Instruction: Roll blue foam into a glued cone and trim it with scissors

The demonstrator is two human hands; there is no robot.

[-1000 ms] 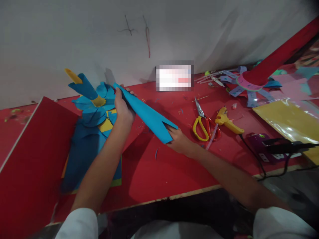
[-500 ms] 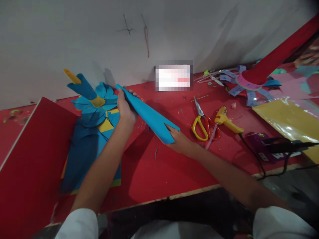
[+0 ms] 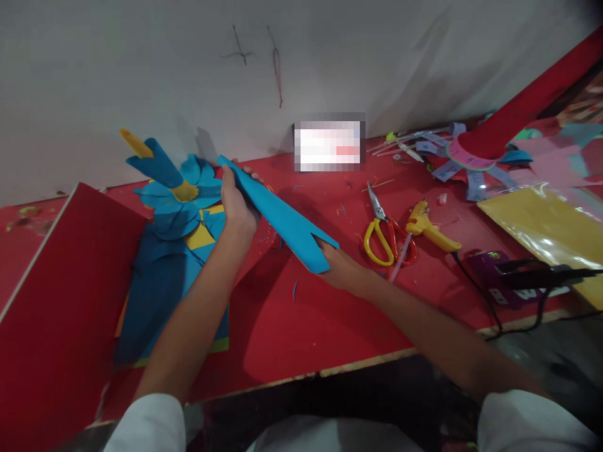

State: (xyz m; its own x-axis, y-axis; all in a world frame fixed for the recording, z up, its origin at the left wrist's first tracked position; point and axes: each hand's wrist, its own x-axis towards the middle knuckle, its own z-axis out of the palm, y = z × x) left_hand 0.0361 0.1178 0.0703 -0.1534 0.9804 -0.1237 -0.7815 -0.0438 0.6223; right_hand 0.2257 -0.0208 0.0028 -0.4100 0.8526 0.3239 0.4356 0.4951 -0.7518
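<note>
Both my hands hold a long folded blue paper strip [image 3: 277, 213] above the red table [image 3: 301, 326]. My left hand [image 3: 237, 207] is wrapped round its far, narrow end. My right hand [image 3: 343, 269] grips the near, wider end, which is notched; its fingers are mostly hidden under the paper. Just left of my left hand lies a blue and yellow paper flower [image 3: 176, 198] on a stack of blue and yellow sheets [image 3: 164, 282].
A red board [image 3: 56, 314] leans at the left. Yellow-handled scissors [image 3: 384, 235], a yellow glue gun [image 3: 431, 227] with black cord and a purple device [image 3: 499, 276] lie at the right. Further right are a yellow sheet [image 3: 541, 232], paper scraps and a red roll [image 3: 527, 103].
The blue strip and both hands have shifted only slightly; the strip's near end has dropped a little. Otherwise nothing has moved.
</note>
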